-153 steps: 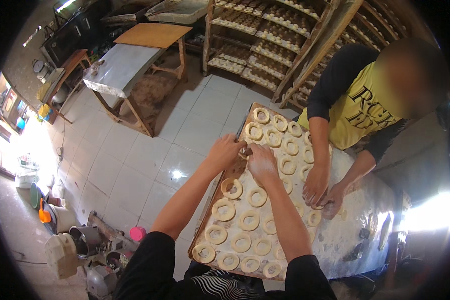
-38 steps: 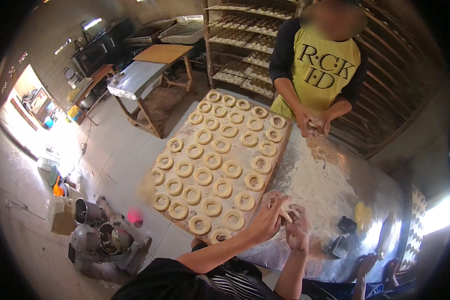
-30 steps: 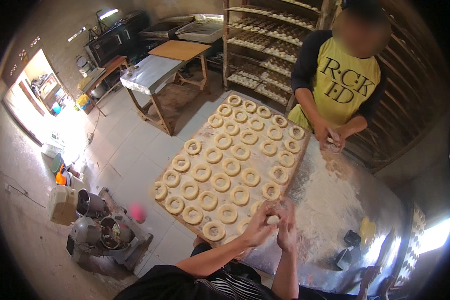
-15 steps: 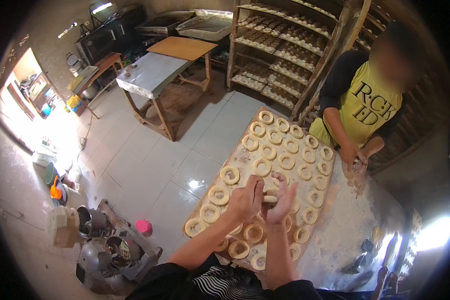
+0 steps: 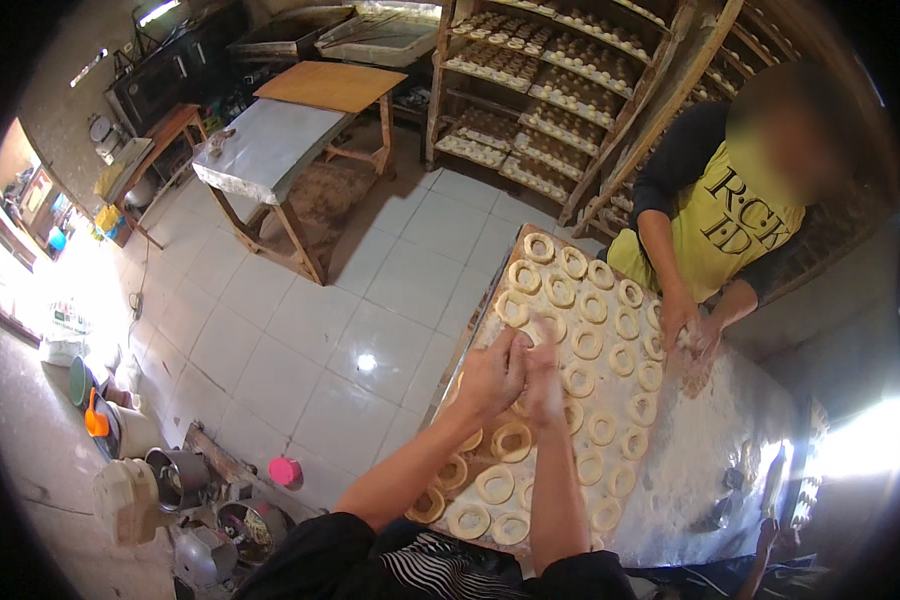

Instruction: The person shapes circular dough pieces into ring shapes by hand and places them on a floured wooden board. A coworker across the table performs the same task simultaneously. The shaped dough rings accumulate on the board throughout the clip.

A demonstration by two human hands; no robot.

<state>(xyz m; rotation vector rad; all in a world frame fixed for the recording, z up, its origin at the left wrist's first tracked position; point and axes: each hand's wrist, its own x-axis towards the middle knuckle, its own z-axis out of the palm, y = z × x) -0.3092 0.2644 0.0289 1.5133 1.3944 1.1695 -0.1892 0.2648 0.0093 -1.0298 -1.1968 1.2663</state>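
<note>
Over the board's near half, my left hand is closed with its fingers curled toward my right hand. Pressed close beside it, my right hand is upright, its fingers smeared by motion. The piece of dough held between them half a second ago is mostly hidden by the hands now. Below and around them lie many pale dough rings in rough rows on a floured board. Rings close under my wrists are partly covered by my forearms.
Across the table, a co-worker in a yellow shirt works dough over the floury metal tabletop. Racks of filled trays stand behind. To the left are a metal-topped table, a pink cup and a mixer with bowls.
My hands have come closer together, and the dough strip that showed between them is covered. The view has shifted slightly. The co-worker's hands have come together lower over the tabletop.
</note>
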